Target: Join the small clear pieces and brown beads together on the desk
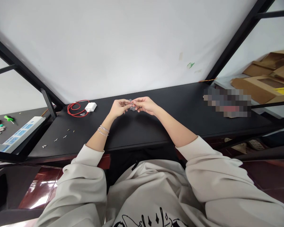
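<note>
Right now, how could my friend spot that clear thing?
Find the black table by the white wall. Over it, the left hand is close to the right hand. Between them is the clear thing, held, unlike the white block lying farther left.

I cannot identify the clear piece (pixel 132 108), partly covered by left hand (pixel 119 107) and right hand (pixel 146 105). Pixelated object (pixel 229 102): indistinct. Cardboard (pixel 248 88): cut off at right edge.

Bright, diffuse light casts soft shadow on the tabletop (pixel 180 110) beneath both hands (pixel 119 107); glare whitens a reddish surface (pixel 40 186) to their lower left; pixelation masks a patch (pixel 228 102) rightward; margins stretch.
</note>
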Demonstrator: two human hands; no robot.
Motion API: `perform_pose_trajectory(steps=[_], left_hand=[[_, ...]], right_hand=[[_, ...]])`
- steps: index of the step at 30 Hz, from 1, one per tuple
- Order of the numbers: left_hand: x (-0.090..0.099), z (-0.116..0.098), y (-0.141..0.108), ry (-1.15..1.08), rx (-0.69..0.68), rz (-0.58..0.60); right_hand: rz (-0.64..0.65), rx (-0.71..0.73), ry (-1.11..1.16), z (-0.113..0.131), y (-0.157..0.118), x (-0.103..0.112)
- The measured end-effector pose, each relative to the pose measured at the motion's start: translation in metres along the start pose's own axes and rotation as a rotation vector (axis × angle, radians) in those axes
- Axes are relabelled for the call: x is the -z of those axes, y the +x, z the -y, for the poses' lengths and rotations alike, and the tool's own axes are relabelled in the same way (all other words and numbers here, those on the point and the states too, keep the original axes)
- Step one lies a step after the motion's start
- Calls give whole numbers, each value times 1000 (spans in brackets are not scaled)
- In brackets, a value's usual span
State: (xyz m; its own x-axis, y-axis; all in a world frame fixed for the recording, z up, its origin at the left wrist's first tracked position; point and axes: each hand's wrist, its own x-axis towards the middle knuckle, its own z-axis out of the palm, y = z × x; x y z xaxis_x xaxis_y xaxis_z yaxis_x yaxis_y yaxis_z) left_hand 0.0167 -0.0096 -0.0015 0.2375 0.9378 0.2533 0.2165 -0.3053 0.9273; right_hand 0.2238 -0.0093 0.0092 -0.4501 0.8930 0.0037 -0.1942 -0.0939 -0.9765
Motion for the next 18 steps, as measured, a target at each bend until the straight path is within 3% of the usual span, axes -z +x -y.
perform_pose_trajectory(steps=[10,18], left_hand=[[-2,-3,-1,79,10,1],[-4,-4,-1,35,28,-5]], right_hand=[[-47,-82,-52,3,-2,-1],[-47,-15,-12,-1,2,-1]])
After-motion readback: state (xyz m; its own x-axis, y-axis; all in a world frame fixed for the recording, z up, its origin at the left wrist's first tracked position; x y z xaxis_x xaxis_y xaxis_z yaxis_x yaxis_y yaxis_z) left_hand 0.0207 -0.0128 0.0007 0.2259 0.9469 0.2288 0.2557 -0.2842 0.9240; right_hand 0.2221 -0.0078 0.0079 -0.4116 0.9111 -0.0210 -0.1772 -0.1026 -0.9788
